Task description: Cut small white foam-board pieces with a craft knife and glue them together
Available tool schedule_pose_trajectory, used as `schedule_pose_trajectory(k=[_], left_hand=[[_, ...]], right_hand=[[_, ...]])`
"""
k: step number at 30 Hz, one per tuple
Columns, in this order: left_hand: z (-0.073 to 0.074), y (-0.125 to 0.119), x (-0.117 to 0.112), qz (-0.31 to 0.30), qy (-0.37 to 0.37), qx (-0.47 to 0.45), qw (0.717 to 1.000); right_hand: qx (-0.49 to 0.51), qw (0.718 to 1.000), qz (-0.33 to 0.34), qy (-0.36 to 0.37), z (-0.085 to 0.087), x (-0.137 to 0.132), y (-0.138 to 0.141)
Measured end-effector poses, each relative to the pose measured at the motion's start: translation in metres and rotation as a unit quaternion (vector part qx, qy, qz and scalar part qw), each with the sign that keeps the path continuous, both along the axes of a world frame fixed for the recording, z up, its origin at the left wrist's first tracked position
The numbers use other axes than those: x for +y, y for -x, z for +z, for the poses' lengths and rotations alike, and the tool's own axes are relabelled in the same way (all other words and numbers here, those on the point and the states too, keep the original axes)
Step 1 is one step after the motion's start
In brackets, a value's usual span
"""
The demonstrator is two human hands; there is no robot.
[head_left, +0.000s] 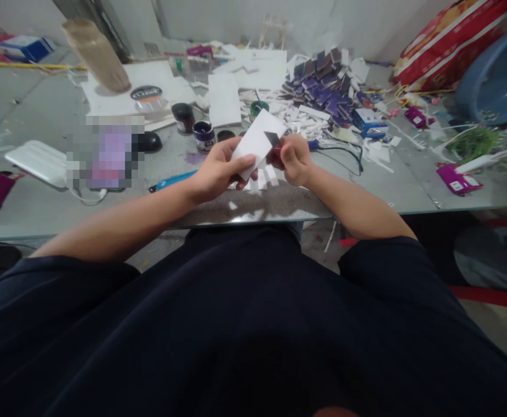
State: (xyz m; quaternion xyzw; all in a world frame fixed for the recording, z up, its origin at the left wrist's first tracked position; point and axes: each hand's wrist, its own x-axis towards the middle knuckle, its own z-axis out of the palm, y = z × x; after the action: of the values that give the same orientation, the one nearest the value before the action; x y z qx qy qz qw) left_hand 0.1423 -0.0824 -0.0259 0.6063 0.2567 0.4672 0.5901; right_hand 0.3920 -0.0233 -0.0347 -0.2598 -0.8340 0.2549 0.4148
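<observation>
My left hand [219,171] is closed round a white rectangular card [257,141], held tilted above the near edge of the grey table [40,208]. My right hand [294,159] is closed on a small tool with a dark flat blade [273,139] and a red handle. The blade rests against the card's right part. Small white cut strips [264,178] lie on the table under my hands.
Small jars of dark paint [204,135] stand behind the card. A pile of purple pieces [320,81] and white scraps lies further back. A blue cutter [173,180] lies left of my left hand. White sheets, a brown roll [97,55] and a blue basin [496,75] surround the area.
</observation>
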Motion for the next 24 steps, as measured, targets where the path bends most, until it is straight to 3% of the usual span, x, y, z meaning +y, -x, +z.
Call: schedule_pose_trajectory(k=[7,24], left_hand=[[-0.008,0.002,0.007,-0.024,-0.026,-0.008,0.999],[-0.001,-0.001,-0.001,-0.07,-0.006,-0.02,0.997]], right_hand=[[-0.042,0.996,0.023,-0.076,-0.006,0.004,-0.005],[-0.041,0.991,0.06,-0.109,-0.006,0.001,0.003]])
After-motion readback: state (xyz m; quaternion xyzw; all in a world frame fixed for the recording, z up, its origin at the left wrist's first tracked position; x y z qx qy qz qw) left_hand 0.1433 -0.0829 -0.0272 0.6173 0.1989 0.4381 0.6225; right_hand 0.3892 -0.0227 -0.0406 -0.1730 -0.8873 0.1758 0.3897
